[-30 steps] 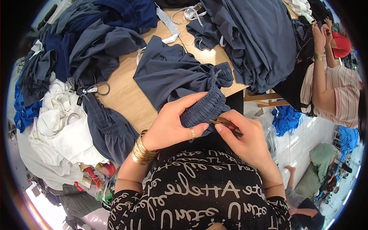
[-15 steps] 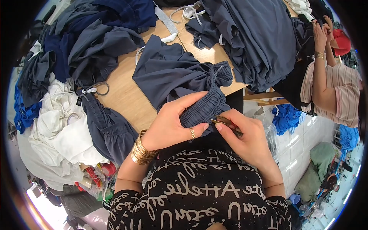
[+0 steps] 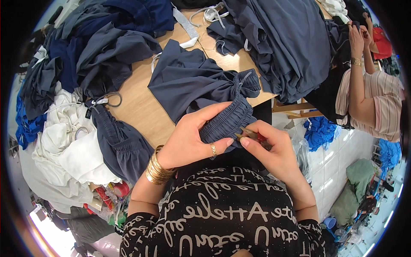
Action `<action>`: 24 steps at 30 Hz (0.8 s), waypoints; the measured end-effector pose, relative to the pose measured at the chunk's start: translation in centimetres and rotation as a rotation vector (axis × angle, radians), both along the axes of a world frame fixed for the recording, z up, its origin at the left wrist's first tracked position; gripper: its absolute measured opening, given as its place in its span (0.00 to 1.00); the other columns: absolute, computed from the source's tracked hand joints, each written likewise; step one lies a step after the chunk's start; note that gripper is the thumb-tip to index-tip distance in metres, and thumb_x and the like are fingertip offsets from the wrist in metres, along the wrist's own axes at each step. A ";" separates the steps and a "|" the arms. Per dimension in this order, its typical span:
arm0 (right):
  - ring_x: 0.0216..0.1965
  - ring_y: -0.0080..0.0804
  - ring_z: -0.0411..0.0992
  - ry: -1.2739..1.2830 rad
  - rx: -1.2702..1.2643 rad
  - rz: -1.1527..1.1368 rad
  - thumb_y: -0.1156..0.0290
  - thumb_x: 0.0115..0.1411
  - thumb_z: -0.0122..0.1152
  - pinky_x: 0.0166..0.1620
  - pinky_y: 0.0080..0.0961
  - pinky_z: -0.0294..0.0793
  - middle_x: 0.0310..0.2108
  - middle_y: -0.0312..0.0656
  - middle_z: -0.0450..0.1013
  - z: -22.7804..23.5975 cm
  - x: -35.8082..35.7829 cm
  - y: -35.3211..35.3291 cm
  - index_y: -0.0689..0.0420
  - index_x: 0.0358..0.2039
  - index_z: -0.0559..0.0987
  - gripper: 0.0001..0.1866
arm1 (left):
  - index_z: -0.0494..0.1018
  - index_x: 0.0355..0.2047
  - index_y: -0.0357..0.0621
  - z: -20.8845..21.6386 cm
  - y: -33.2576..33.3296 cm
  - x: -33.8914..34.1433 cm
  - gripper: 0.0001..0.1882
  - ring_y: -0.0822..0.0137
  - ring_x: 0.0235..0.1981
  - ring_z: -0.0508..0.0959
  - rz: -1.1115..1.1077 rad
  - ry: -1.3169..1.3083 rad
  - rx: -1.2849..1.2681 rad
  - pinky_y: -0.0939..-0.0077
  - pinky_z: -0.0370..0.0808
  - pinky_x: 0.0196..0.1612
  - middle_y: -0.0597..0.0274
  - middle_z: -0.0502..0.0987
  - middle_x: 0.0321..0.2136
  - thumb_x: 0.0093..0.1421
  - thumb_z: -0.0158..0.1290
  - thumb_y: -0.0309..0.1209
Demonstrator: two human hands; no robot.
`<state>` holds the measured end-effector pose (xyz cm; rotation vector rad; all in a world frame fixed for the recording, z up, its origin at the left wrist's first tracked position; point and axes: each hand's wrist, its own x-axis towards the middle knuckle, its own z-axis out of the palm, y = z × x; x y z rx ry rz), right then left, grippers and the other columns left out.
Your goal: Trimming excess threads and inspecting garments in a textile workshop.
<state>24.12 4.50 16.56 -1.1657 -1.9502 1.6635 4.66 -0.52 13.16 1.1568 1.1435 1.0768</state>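
My left hand (image 3: 195, 136) grips the gathered elastic waistband (image 3: 226, 123) of a dark grey-blue garment (image 3: 188, 81), thumb in front and fingers along its upper edge. The rest of that garment spreads over the table beyond. In my right hand (image 3: 273, 147) is a pair of small thread snips (image 3: 248, 133), brass-coloured, with a bit of red showing between the fingers. Their tips point left and stand slightly apart at the waistband's right edge, close to my left thumb. Whether a thread lies between the tips is too small to tell.
Dark garments pile up on the wooden table (image 3: 150, 81) at far left and in a tall stack (image 3: 287, 47) at far right. White cloth (image 3: 81, 154) lies at left beside another grey elastic-waisted garment (image 3: 122, 143). A co-worker (image 3: 372, 90) handles dark fabric at right; blue cloth (image 3: 321, 130) lies on the floor.
The snips' tips have spread apart and the tool has turned slightly in my right hand, so red now shows. My left hand and the garment stay nearly still.
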 end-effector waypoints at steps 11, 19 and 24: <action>0.16 0.32 0.67 -0.110 0.207 0.010 0.73 0.54 0.57 0.22 0.23 0.65 0.17 0.42 0.68 1.1 -0.2 -0.1 0.60 0.31 0.72 0.06 | 0.64 0.51 0.33 0.1 -0.1 0.1 0.31 0.71 0.43 0.73 0.007 0.018 -0.004 0.77 0.67 0.49 0.53 0.73 0.44 0.47 0.59 0.28; 0.17 0.36 0.70 -0.136 0.288 0.019 0.72 0.53 0.58 0.22 0.26 0.66 0.18 0.42 0.70 1.0 -0.1 -0.2 0.59 0.31 0.72 0.06 | 0.64 0.51 0.34 0.0 0.0 0.1 0.31 0.69 0.44 0.73 0.000 0.049 0.023 0.77 0.68 0.49 0.53 0.73 0.44 0.46 0.59 0.29; 0.17 0.36 0.70 -0.142 0.310 0.024 0.72 0.53 0.58 0.21 0.26 0.66 0.18 0.42 0.70 0.9 -0.2 0.0 0.59 0.30 0.72 0.07 | 0.64 0.51 0.34 -0.1 0.1 0.0 0.31 0.68 0.44 0.74 0.001 0.053 0.027 0.76 0.68 0.49 0.52 0.73 0.44 0.46 0.60 0.29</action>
